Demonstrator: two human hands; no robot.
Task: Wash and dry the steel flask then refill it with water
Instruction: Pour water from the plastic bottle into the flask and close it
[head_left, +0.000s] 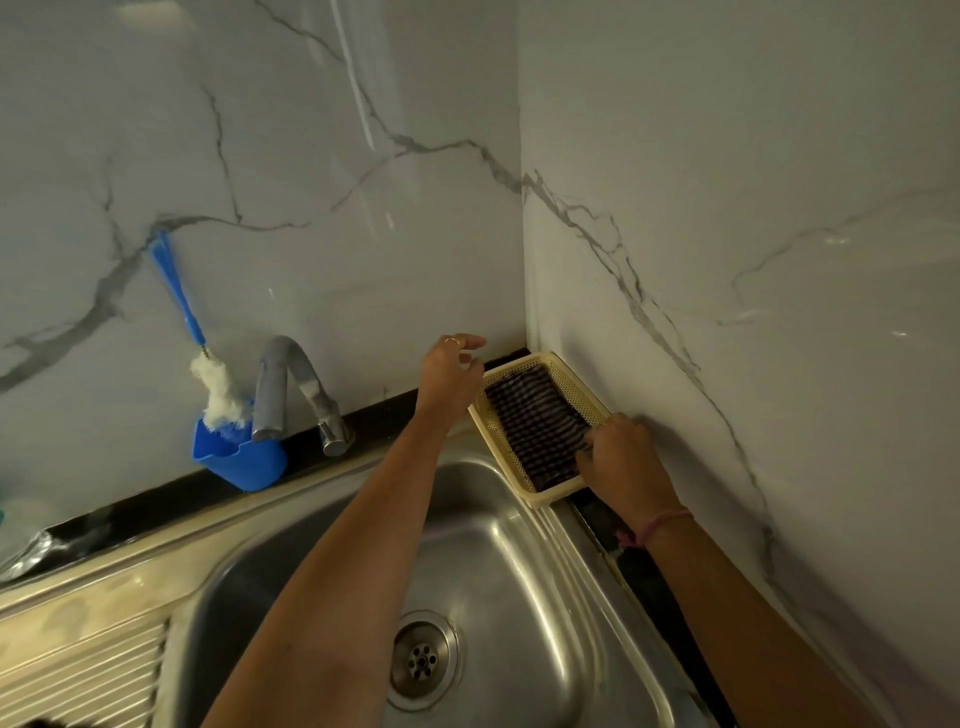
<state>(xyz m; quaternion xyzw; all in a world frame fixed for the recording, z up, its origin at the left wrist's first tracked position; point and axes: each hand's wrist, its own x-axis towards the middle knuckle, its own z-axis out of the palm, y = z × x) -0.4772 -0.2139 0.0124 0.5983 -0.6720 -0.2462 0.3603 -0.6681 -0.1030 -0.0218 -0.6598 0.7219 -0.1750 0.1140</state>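
Both forearms reach across the steel sink (519, 545), whose basin holds nothing w/ the drain bare, toward the back right corner. Cream plastic basket (545, 493) sits there, wedged where the two marble walls meet, prob. to keep it off the wet basin. Dark striped cloth (535, 421) lies flat inside it, looks like the drying cloth kept handy. Right hand (621, 457) is at the basket's near end, fingers curled down onto the cloth's edge; looks like a grip to lift it, but can't tell if it's truly pinched. Left hand (449, 376) rests at the basket's far rim, fingers apart & relaxed, holding nothing, likely steadying the basket. Tap (291, 389) is off; blue holder (241, 460) w/ brush (192, 322) stands left of it. Steel flask isn't in view anywhere, so its place can't be told. Judged step: fetching cloth for drying.
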